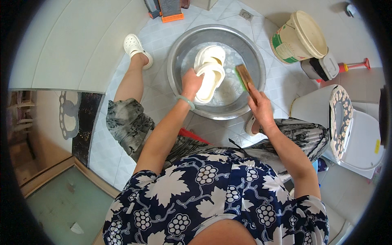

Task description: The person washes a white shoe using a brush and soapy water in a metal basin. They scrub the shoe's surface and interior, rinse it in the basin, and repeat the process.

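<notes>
A wide metal basin (261, 65) stands on the floor before me, with cloudy, sudsy water (228, 95) in its bottom. My left hand (191, 82) grips a white clog (210, 80) by its side and holds it over the water, its open top facing up. Another white clog may lie behind it; I cannot tell where one ends. In my right hand (261, 105) is a wooden scrubbing brush (244, 75) with green bristles, held over the right side of the basin. The bristles are apart from the clog.
A lidded plastic bucket (288, 43) and a grey bin (327, 65) stand at the upper right. The toilet (309, 101) is to my right. A floor drain (246, 14) lies beyond the basin. My white-clogged foot (137, 50) is left of it; a doorway with a mat (69, 116) opens farther left.
</notes>
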A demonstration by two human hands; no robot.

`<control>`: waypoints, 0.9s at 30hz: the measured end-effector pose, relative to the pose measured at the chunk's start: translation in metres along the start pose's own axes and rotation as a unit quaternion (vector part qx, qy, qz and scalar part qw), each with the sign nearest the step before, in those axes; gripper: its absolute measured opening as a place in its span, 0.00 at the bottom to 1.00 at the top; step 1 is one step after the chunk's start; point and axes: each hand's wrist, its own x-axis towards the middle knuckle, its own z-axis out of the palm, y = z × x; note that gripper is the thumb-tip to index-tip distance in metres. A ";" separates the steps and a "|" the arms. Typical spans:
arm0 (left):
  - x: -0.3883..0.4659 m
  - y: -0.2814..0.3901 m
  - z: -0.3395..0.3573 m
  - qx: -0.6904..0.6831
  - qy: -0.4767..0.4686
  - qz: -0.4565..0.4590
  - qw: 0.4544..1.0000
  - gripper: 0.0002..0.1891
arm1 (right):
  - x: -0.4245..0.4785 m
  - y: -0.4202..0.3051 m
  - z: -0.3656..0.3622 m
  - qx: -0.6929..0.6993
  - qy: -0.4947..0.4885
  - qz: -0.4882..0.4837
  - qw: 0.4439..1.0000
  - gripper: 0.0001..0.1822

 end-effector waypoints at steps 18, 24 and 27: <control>-0.003 0.004 0.002 -0.467 -0.179 -0.141 0.854 0.19 | 0.046 -0.012 0.051 0.237 0.098 -0.043 0.966 0.26; 0.007 -0.002 -0.029 -0.610 -0.197 -0.124 0.757 0.22 | -0.003 -0.026 0.051 0.191 0.007 -0.001 0.982 0.26; 0.014 -0.003 -0.026 -0.605 -0.192 -0.126 0.762 0.22 | -0.011 -0.023 0.035 0.183 0.007 0.000 0.983 0.26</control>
